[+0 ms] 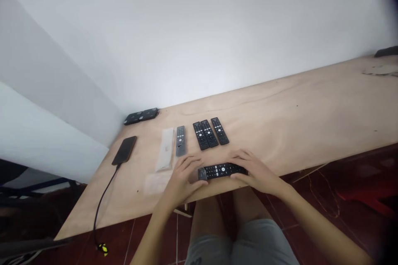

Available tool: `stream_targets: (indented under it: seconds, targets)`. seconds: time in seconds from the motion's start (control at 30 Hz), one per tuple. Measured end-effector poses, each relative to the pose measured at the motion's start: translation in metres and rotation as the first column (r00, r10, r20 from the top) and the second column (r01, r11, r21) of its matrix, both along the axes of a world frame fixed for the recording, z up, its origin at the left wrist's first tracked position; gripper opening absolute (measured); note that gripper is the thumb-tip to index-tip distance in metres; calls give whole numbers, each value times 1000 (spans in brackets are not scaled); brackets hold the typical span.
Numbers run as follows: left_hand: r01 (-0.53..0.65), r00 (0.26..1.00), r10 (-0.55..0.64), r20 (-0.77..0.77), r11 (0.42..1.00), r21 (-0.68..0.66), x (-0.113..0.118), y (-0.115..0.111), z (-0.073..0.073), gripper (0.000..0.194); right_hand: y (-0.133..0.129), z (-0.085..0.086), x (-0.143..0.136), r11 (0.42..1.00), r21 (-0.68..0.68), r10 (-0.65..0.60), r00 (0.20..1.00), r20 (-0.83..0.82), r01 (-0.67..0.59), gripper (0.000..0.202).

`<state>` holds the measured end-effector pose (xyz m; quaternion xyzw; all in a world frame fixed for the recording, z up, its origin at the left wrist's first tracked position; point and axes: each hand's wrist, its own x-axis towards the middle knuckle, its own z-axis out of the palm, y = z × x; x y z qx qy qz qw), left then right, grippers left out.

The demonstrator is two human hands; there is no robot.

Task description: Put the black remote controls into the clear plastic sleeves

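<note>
A black remote control (217, 170) lies sideways near the table's front edge, with some clear wrapping at its left end. My left hand (185, 177) curves around that left end, thumb and fingers on either side of it. Around the right end of the same remote are the thumb and fingers of my right hand (250, 170). Just beyond my hands, two black remotes (200, 136) (209, 133) lie side by side, and another black remote (219, 131) is a little to their right. A remote in a clear sleeve (180, 140) rests to their left.
White flat packets (166, 149) and a thin clear sleeve (155, 183) lie left of my hands. Further left is a phone (124, 150) with a black cable. Two black boxes (141, 116) sit against the wall. The wooden table (295, 124) extends rightward.
</note>
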<state>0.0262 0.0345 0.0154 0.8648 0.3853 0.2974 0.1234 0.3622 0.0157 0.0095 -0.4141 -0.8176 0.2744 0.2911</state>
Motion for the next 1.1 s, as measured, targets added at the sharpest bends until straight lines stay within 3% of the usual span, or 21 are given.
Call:
stream_targets:
  seconds: [0.1, 0.27, 0.67, 0.83, 0.97, 1.1]
  targets:
    - [-30, 999, 31, 25, 999, -39, 1, -1, -3, 56, 1, -3, 0, 1000, -6, 2, 1000, -11, -2, 41]
    - [18, 998, -12, 67, 995, -96, 7, -1, -4, 49, 3, -5, 0, 1000, -14, 24, 1000, 1, -24, 41]
    - [103, 994, -92, 66, 977, -189, 47, 0, 4, 56, 2, -1, -4, 1000, -13, 17, 1000, 19, -17, 42]
    - [17, 999, -24, -33, 980, -201, 33, -4, 13, 76, 1, -11, 6, 993, -10, -114, 992, -56, 114, 57]
    - [-26, 997, 9, -75, 974, -227, 12, -8, 14, 68, -6, -20, 18, 968, -72, -248, 953, -176, 239, 44]
    - [-19, 997, 5, -77, 983, -185, 15, -8, 9, 56, -15, -24, 11, 950, -127, -309, 916, -258, 285, 36]
